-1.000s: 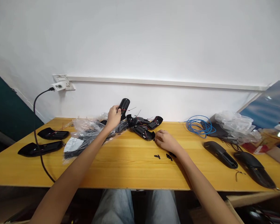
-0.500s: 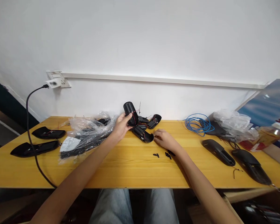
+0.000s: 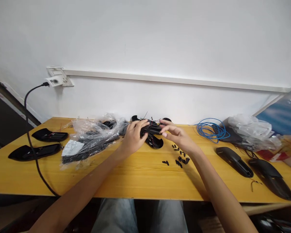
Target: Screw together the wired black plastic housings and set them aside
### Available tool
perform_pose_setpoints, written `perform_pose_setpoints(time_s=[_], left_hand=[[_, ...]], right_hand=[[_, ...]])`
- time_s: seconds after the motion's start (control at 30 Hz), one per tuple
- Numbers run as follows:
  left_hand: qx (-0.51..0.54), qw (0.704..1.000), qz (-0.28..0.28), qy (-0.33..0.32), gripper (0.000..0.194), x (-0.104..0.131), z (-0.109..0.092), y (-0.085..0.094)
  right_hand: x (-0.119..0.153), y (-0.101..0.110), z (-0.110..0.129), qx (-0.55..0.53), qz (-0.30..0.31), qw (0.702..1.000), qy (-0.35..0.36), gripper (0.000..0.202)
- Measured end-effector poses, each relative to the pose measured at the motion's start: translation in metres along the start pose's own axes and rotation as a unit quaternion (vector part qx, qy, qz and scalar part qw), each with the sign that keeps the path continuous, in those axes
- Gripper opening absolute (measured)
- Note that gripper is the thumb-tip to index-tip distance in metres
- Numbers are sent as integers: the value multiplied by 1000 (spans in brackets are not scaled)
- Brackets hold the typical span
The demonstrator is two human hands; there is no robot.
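Head view: my left hand [image 3: 133,139] grips the black housing [image 3: 150,130] at table [image 3: 135,181] centre, 12 o'clock. Right hand [image 3: 177,136] pinches its end. Step: fitting; next needs a small black clip [image 3: 165,162], 5 o'clock of it.

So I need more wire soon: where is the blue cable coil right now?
In the head view the blue cable coil lies at the table's far edge by the wall, right of the right hand, beside crumpled clear plastic.
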State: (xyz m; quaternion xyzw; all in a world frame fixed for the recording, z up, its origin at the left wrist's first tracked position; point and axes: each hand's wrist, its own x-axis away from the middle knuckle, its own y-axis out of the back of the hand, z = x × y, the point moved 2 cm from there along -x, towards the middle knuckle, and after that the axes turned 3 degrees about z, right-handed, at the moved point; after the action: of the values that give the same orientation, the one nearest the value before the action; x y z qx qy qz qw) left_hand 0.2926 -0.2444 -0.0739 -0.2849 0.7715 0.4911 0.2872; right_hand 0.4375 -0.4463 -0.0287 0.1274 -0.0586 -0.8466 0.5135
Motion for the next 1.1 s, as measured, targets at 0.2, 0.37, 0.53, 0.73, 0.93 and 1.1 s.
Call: perform_pose_setpoints(time_s=[0.2, 0.37, 0.53, 0.73, 0.93, 1.1], left_hand=[[52, 999, -5, 3, 58, 4, 2, 0], [210, 964, -83, 142, 73, 0, 2, 0], [553, 785, -22, 280, 73, -5, -4, -10], [672, 651, -25, 352, 51, -7, -10, -13], [683, 558, -64, 466, 32, 1, -1, -13], [694, 508, 7, 510, 31, 9, -5, -17]], right_hand=[[-26, -15, 5, -43, 134, 989, -48, 31], [-24, -17, -18, -255, 45, 961, -102, 33], [-21, -36, -22, -380, 28, 920, -96, 42], [-18, -61, -19, -355, -4, 930, -100, 44], [-17, -50, -25, -259, -119, 954, -94, 56], [-16, -50, -26, -266, -112, 954, -85, 55]])
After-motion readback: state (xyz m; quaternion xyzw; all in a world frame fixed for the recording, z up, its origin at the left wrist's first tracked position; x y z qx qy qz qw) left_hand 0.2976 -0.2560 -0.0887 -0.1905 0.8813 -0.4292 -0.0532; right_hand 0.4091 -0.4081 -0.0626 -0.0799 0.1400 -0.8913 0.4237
